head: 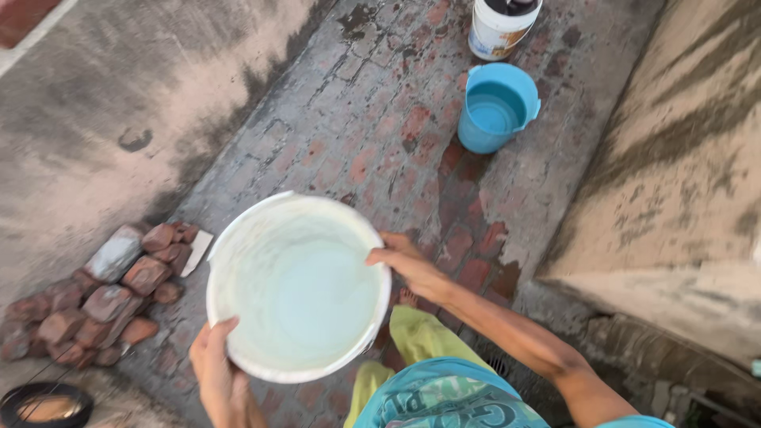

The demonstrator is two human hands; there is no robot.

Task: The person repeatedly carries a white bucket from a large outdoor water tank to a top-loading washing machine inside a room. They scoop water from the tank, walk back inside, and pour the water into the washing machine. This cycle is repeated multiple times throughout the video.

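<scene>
**White bucket held level over the brick floor**

Nearest my view is the blue printed shirt point(444, 400) and yellow-green trousers point(416, 337) of the person wearing the camera, with a bare toe just showing below the bucket. Above them I see the white bucket point(297, 285), carried in the air over the wet brick floor point(372, 135) and gripped from both sides. The left hand point(218, 372) clasps the near rim, thumb hooked over the edge and the fingers hidden beneath. The right hand point(404, 261) pinches the far right rim, fingers curled over the lip. I judge that this two-point hold on opposite edges keeps the bucket level, since pale, milky liquid sits in its bottom and a one-sided grip would let it tip.

Well apart, further up the floor, a blue bucket point(498, 107) stands upright with water in it, and just beyond it a white paint tub point(501, 28) with a dark top. Both stand out of the walking line, close to the plastered wall point(690, 174) on the right. To the left, a heap of broken bricks point(103, 293) lies against the other wall, and a dark round pan point(43, 404) sits in the bottom corner.
</scene>
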